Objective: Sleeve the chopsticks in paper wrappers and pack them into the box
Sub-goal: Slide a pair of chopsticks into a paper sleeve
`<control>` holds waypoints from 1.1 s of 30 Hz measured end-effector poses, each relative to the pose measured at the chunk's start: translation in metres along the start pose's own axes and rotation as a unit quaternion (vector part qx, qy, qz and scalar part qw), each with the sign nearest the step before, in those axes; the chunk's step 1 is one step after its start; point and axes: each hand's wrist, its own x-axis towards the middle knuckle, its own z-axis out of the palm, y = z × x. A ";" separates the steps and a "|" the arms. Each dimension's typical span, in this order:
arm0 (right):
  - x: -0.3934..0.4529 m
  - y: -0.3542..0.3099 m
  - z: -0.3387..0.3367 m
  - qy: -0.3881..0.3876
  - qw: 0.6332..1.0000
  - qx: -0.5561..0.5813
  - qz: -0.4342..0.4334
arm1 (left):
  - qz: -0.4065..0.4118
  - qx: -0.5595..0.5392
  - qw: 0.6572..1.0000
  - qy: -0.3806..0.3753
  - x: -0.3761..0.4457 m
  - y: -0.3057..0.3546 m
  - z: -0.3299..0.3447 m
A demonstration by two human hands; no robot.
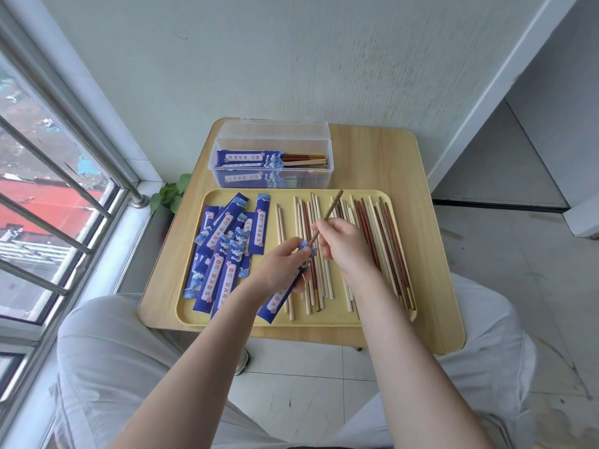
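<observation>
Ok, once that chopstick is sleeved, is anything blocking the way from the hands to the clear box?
Nothing visible. The clear box sits open behind the yellow tray, lid up, already holding sleeved pairs with room on top. The right hand feeds the brown chopstick into the blue wrapper in the left hand.

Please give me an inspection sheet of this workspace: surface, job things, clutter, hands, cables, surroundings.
Surface: small wooden table carrying a yellow tray.
Job things: pile of blue wrappers on the tray's left; loose chopsticks, pale and dark, on its right; clear box, lid open, with sleeved pairs inside.
Clutter: nothing seen.
Hands: left hand holds a blue wrapper; right hand pinches a dark chopstick whose lower end is at the wrapper's mouth.
Cables: nothing seen.
Surroundings: barred window on the left, small plant, white wall, tiled floor.
</observation>
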 end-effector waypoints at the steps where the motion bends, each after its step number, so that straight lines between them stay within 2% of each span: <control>1: -0.001 0.001 0.000 -0.002 1.000 -0.012 0.000 | 0.002 -0.005 1.000 -0.003 0.001 0.000 0.001; 6: -0.004 -0.004 -0.002 -0.048 0.996 -0.076 0.014 | 0.000 -0.036 0.999 0.004 0.003 -0.005 0.007; 8: -0.001 -0.004 -0.007 -0.002 0.988 -0.154 0.001 | -0.007 -0.058 0.997 0.044 0.005 -0.005 0.006; 9: 0.002 -0.003 -0.012 0.042 0.974 -0.223 -0.009 | -0.014 -0.071 0.995 0.068 0.006 -0.005 0.005; 12: 0.007 0.002 -0.027 0.180 0.890 -0.420 -0.004 | -0.036 -0.109 0.986 0.122 0.009 -0.009 0.001; 15: 0.006 0.008 -0.033 0.198 0.832 -0.516 0.046 | -0.053 -0.121 0.979 0.155 0.014 -0.014 0.000; 17: 0.004 0.012 -0.034 0.202 0.812 -0.543 0.066 | -0.059 -0.118 0.977 0.169 0.016 -0.016 0.000; 25: 0.007 0.023 -0.033 0.194 0.787 -0.577 0.098 | -0.064 -0.106 0.981 0.151 0.022 -0.019 0.001; 33: 0.012 0.022 -0.040 0.217 0.813 -0.529 0.112 | -0.060 -0.068 0.985 0.146 0.028 -0.020 -0.001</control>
